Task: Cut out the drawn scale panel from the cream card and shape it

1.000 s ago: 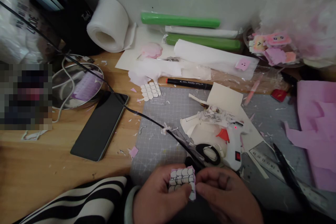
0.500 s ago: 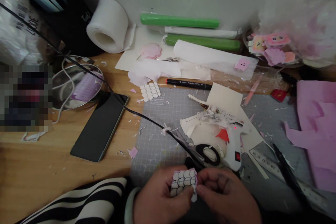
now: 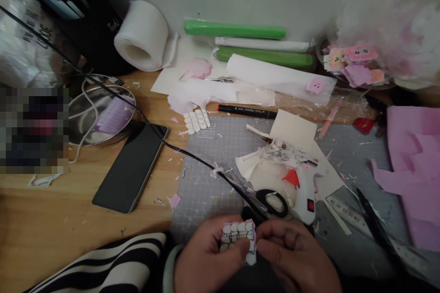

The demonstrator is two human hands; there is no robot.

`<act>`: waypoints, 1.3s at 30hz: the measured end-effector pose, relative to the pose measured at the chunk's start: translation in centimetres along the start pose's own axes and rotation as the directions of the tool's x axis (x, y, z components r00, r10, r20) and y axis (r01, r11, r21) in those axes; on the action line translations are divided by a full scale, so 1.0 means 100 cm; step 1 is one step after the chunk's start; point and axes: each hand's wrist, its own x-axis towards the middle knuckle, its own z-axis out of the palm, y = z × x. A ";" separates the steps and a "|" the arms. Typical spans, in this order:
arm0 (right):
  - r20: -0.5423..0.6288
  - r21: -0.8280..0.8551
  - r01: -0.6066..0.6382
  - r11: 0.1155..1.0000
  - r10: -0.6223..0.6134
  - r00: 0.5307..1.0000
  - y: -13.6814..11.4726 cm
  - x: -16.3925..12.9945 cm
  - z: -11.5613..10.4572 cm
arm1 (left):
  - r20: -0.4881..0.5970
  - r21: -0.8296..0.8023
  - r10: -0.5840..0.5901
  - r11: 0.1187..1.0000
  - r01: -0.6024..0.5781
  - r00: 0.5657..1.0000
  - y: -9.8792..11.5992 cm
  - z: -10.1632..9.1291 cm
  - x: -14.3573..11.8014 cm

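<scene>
Both hands meet at the bottom of the head view over the grey cutting mat (image 3: 206, 178). My left hand (image 3: 206, 261) and my right hand (image 3: 295, 261) pinch a small folded paper piece (image 3: 239, 238) between thumbs and fingers. The piece is white with a black scale pattern and a pink edge. A striped black-and-white sleeve (image 3: 113, 263) covers my left forearm. Just beyond my fingers lie black-handled scissors (image 3: 271, 201) and a white glue gun (image 3: 305, 192) with a red light on.
A dark phone (image 3: 130, 167) lies left of the mat, a black cable (image 3: 137, 112) running across it. Further back are a black marker (image 3: 247, 111), a scale-pattern cutout (image 3: 196, 120), a white roll (image 3: 142, 36), green rolls (image 3: 233, 28), pink paper (image 3: 412, 165), a ruler (image 3: 347, 213).
The paper piece shifted slightly between my fingers, tilting and then settling back; both hands stay in the same spot. Nothing else on the desk moved.
</scene>
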 end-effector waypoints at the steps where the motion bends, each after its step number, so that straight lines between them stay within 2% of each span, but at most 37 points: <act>1: -0.001 0.007 -0.005 1.000 0.005 1.000 -0.002 0.000 0.000 | -0.007 -0.019 0.005 1.000 -0.005 1.000 -0.001 0.000 -0.001; 4: -0.014 0.019 -0.018 1.000 0.019 1.000 -0.005 0.000 0.002 | -0.048 -0.054 0.005 0.998 -0.007 0.999 -0.002 0.000 -0.001; 7: -0.046 -0.012 -0.033 0.999 0.033 0.998 -0.005 0.000 0.004 | -0.109 -0.015 -0.006 1.000 0.005 0.994 -0.003 0.000 -0.002; 11: -0.047 -0.059 -0.048 0.997 0.045 0.998 0.000 0.002 0.004 | -0.060 0.041 0.022 0.999 -0.020 0.998 -0.002 0.000 -0.001; 14: -0.064 -0.093 -0.047 0.995 0.041 0.997 0.000 0.002 0.004 | -0.105 0.050 0.032 0.998 -0.027 0.994 0.002 0.002 0.001; 17: -0.063 -0.129 -0.065 0.990 0.057 0.996 -0.001 0.000 0.004 | -0.046 0.042 0.043 0.998 -0.041 0.998 0.008 0.004 0.003; 23: -0.054 -0.103 -0.022 0.994 0.017 0.998 0.003 0.001 0.003 | -0.041 0.100 0.049 0.994 -0.045 0.998 0.009 0.005 0.004; 28: -0.037 -0.096 -0.016 0.995 0.013 0.999 0.004 0.001 0.002 | 0.011 0.133 0.080 0.988 -0.081 0.997 0.011 0.006 0.003; 39: -0.056 -0.173 0.027 0.985 -0.037 0.998 0.006 0.002 0.000 | -0.014 0.184 0.161 0.971 -0.156 0.987 0.006 0.008 0.003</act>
